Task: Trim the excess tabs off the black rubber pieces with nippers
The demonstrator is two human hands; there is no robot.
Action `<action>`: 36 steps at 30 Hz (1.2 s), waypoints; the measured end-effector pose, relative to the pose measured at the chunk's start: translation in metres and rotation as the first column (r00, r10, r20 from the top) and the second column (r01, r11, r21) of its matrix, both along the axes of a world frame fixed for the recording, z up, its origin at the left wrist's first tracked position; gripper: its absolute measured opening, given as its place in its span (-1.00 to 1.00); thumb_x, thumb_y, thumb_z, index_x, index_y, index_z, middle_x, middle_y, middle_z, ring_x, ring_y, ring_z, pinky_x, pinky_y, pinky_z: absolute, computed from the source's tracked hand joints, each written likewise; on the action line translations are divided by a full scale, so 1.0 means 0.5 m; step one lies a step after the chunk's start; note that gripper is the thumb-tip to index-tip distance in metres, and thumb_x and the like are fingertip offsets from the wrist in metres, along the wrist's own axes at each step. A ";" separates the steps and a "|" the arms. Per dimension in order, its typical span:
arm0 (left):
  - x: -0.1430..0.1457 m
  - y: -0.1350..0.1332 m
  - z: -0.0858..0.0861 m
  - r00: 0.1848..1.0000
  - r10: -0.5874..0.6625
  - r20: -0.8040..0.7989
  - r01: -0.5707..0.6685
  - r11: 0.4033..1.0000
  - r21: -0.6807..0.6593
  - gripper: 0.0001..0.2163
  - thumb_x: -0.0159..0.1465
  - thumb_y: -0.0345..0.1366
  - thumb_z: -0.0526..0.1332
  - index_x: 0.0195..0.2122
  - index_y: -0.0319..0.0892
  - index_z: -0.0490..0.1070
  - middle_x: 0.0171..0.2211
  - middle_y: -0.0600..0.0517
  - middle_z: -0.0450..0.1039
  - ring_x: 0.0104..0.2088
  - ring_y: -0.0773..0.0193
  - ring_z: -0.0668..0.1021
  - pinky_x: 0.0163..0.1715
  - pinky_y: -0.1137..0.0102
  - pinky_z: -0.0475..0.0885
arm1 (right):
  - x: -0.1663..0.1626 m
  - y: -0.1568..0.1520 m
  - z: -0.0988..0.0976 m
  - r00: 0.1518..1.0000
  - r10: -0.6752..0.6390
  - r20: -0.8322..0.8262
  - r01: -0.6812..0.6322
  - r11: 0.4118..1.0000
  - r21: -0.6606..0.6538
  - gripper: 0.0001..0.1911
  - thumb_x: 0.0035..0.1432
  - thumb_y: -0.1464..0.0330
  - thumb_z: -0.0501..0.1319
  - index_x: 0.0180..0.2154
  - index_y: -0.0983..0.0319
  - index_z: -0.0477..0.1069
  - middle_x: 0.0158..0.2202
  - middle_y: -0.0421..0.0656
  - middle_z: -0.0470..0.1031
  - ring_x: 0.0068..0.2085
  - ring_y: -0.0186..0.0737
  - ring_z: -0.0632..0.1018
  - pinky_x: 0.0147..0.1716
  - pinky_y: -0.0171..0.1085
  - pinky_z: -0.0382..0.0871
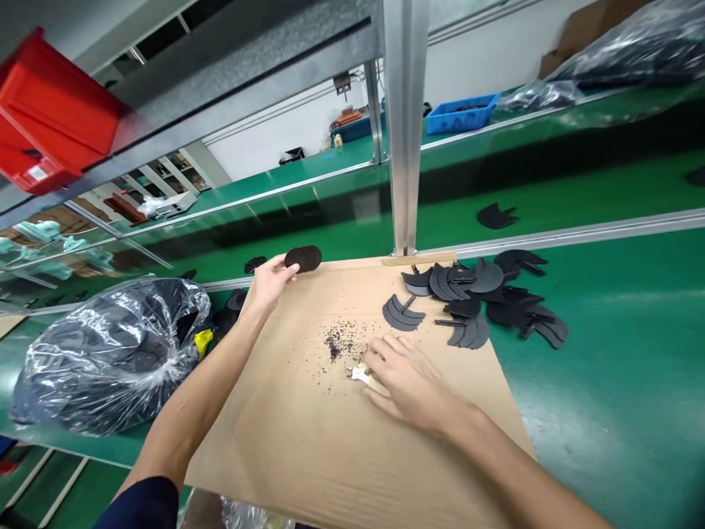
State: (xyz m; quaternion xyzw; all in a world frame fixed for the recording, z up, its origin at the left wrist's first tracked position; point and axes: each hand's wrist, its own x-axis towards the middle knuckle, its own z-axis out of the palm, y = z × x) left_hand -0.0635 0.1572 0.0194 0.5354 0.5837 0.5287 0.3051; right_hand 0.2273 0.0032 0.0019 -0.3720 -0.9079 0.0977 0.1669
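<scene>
Black and flat-looking, a rounded part (302,258) sits above the cardboard sheet's (308,441) far edge, left of its middle, pinched between the left hand's (269,283) thumb and fingers. Over the sheet's middle, the right hand (405,382) curls round metal-nosed nippers (360,375) — just beside scattered black crumbs (335,342). Holding out the part seems the step in hand, the nippers well apart from it; the next move probably calls for a steady pinch. Fan-shaped pieces (403,316) lie about the sheet's far right corner, some beyond it on the green table (595,382).
</scene>
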 end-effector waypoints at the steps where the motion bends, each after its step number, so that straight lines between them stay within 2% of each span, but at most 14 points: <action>1: 0.003 0.038 0.002 1.000 -0.004 -0.025 0.004 1.000 0.005 -0.68 -0.04 -0.22 0.39 -0.26 -0.23 0.52 -0.39 0.04 0.50 -0.51 0.38 0.46 -0.43 0.41 0.42 | 0.000 -0.003 0.003 1.000 0.001 0.027 0.000 1.000 -0.015 -0.80 0.20 0.27 0.33 -0.21 0.25 0.46 -0.14 -0.01 0.52 -0.10 -0.03 0.50 -0.11 -0.12 0.34; 3: 0.015 0.099 0.001 0.995 -0.029 -0.091 0.028 1.000 -0.005 -0.74 -0.04 -0.28 0.36 -0.31 -0.25 0.52 -0.33 -0.01 0.54 -0.37 0.25 0.57 -0.23 0.31 0.50 | 0.001 -0.007 0.009 0.997 -0.004 0.078 0.007 0.999 -0.038 -0.80 0.19 0.25 0.35 -0.26 0.25 0.47 -0.18 -0.03 0.52 -0.14 -0.05 0.51 -0.16 -0.14 0.35; 6: 0.029 0.154 -0.011 0.977 -0.097 -0.188 0.085 0.994 -0.069 -0.86 -0.03 -0.38 0.28 -0.40 -0.27 0.51 -0.28 -0.08 0.59 -0.18 0.10 0.62 0.02 0.18 0.48 | 0.006 -0.009 0.015 0.991 -0.027 0.131 0.032 0.999 -0.033 -0.79 0.17 0.24 0.38 -0.29 0.25 0.49 -0.22 -0.06 0.51 -0.18 -0.08 0.52 -0.22 -0.17 0.37; 10: 0.020 0.178 -0.024 0.945 -0.156 -0.287 0.111 0.980 -0.168 -0.86 -0.03 -0.44 0.19 -0.44 -0.24 0.50 -0.24 -0.11 0.64 -0.05 0.06 0.59 0.18 0.13 0.41 | 0.012 -0.007 0.022 0.986 -0.060 0.156 0.061 0.998 -0.004 -0.69 0.08 0.15 0.46 -0.32 0.24 0.52 -0.27 -0.08 0.53 -0.23 -0.08 0.53 -0.28 -0.18 0.37; 15: 0.018 0.178 -0.010 0.906 -0.160 -0.392 0.077 0.973 -0.217 -0.86 -0.01 -0.47 0.18 -0.44 -0.23 0.50 -0.21 -0.10 0.64 -0.03 0.04 0.57 0.22 0.14 0.36 | 0.012 -0.003 0.025 0.984 -0.087 0.157 0.086 0.996 0.018 -0.57 0.06 -0.01 0.42 -0.38 0.23 0.53 -0.33 -0.09 0.54 -0.26 -0.10 0.53 -0.34 -0.21 0.35; 19: 0.076 0.127 0.005 0.882 -0.145 -0.448 0.096 0.987 -0.131 -0.85 0.12 -0.44 0.16 -0.33 -0.24 0.52 -0.09 -0.15 0.59 0.05 0.00 0.52 0.25 0.09 0.28 | 0.016 0.000 0.023 0.973 -0.201 0.116 0.196 0.979 0.052 -0.65 0.27 0.08 0.29 -0.37 0.24 0.53 -0.32 -0.08 0.55 -0.26 -0.12 0.54 -0.33 -0.22 0.34; 22: 0.161 0.040 -0.002 0.845 -0.291 -0.448 0.266 0.956 -0.120 -0.91 0.18 -0.36 0.26 -0.33 -0.18 0.55 -0.19 -0.06 0.59 -0.07 0.10 0.55 0.15 0.23 0.38 | 0.023 0.007 0.016 0.930 -0.354 0.097 0.344 0.933 0.107 -0.76 0.36 0.28 0.23 -0.34 0.23 0.54 -0.34 -0.08 0.55 -0.26 -0.12 0.55 -0.35 -0.23 0.32; 23: 0.194 0.006 -0.008 0.813 -0.388 -0.435 0.367 0.920 -0.134 -0.96 0.16 -0.33 0.32 -0.37 -0.14 0.56 -0.26 -0.02 0.59 -0.12 0.13 0.56 0.11 0.27 0.40 | 0.025 0.011 0.012 0.916 -0.390 0.092 0.377 0.917 0.131 -0.79 0.35 0.33 0.22 -0.34 0.23 0.55 -0.34 -0.08 0.55 -0.26 -0.12 0.55 -0.36 -0.24 0.31; 24: 0.227 -0.027 -0.015 0.741 -0.540 -0.401 0.531 0.835 -0.143 -0.97 0.15 -0.32 0.35 -0.39 -0.13 0.56 -0.30 -0.01 0.57 -0.13 0.13 0.55 0.12 0.26 0.40 | 0.028 0.015 0.008 0.907 -0.414 0.080 0.399 0.903 0.158 -0.80 0.34 0.36 0.21 -0.34 0.23 0.55 -0.34 -0.08 0.56 -0.26 -0.13 0.55 -0.38 -0.25 0.30; 26: 0.288 -0.080 -0.027 0.701 -0.665 -0.258 0.665 0.740 -0.102 -0.89 0.09 -0.37 0.42 -0.50 -0.11 0.50 -0.41 0.02 0.47 -0.15 0.11 0.54 0.12 0.24 0.39 | 0.032 0.023 -0.001 0.903 -0.429 0.031 0.414 0.885 0.211 -0.81 0.33 0.42 0.18 -0.31 0.23 0.55 -0.31 -0.08 0.58 -0.27 -0.15 0.56 -0.42 -0.26 0.28; 29: 0.345 -0.115 -0.025 0.767 -0.635 -0.091 0.633 0.773 -0.052 -0.76 0.05 -0.54 0.39 -0.56 -0.07 0.40 -0.49 0.07 0.35 -0.13 0.10 0.54 0.10 0.27 0.41 | 0.038 0.034 -0.007 0.914 -0.391 -0.105 0.405 0.873 0.270 -0.79 0.35 0.43 0.11 -0.28 0.20 0.52 -0.31 -0.10 0.58 -0.29 -0.15 0.55 -0.47 -0.25 0.27; 32: 0.339 -0.113 -0.001 0.820 -0.572 -0.016 0.571 0.820 -0.046 -0.65 0.03 -0.65 0.35 -0.65 -0.06 0.30 -0.56 0.12 0.28 -0.21 0.19 0.56 0.02 0.34 0.45 | 0.042 0.047 -0.001 0.883 -0.361 -0.300 0.447 0.842 0.302 -0.80 0.36 0.35 0.10 -0.27 0.18 0.48 -0.31 -0.06 0.53 -0.25 -0.07 0.55 -0.37 -0.20 0.38; 34: 0.309 -0.117 0.017 0.841 -0.541 0.017 0.541 0.840 -0.050 -0.67 0.06 -0.63 0.34 -0.64 -0.08 0.33 -0.57 0.14 0.31 -0.34 0.28 0.53 -0.11 0.38 0.49 | 0.043 0.059 0.005 0.816 -0.326 -0.477 0.479 0.844 0.242 -0.81 0.36 0.28 0.12 -0.20 0.16 0.48 -0.22 0.00 0.51 -0.15 0.02 0.55 -0.19 -0.08 0.46; 36: 0.276 -0.137 0.027 0.845 -0.529 0.075 0.533 0.843 -0.065 -0.74 0.14 -0.56 0.33 -0.59 -0.10 0.41 -0.59 0.16 0.35 -0.50 0.36 0.46 -0.32 0.43 0.49 | 0.038 0.071 0.008 0.687 -0.364 -0.629 0.503 0.863 0.051 -0.72 0.35 0.20 0.14 -0.01 0.16 0.47 -0.04 0.08 0.50 -0.04 0.07 0.56 -0.06 0.00 0.48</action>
